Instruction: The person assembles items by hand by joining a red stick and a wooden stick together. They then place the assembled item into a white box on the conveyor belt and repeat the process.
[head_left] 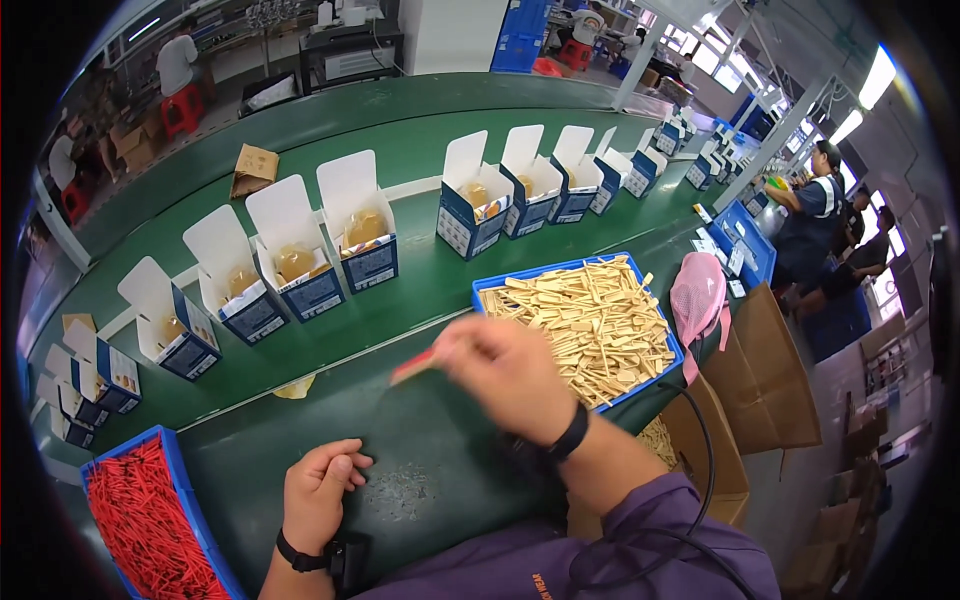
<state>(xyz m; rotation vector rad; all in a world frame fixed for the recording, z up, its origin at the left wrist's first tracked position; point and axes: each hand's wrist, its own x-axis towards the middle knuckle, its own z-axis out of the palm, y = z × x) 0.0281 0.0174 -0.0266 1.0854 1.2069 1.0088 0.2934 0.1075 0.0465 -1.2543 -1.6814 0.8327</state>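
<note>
My right hand is raised over the dark work surface. Its fingers pinch a small flat wooden spatula with a red stick lying along it. To the left, my left hand rests on the surface with curled fingers, and nothing shows in it. Just beyond my right hand stands a blue tray heaped with wooden spatulas. A second blue tray, full of red sticks, sits left of my left hand.
Open blue-and-white boxes with amber contents line the green conveyor. A pink mesh bag and a cardboard carton are at the right. A black cable runs near my right arm. A co-worker stands further right.
</note>
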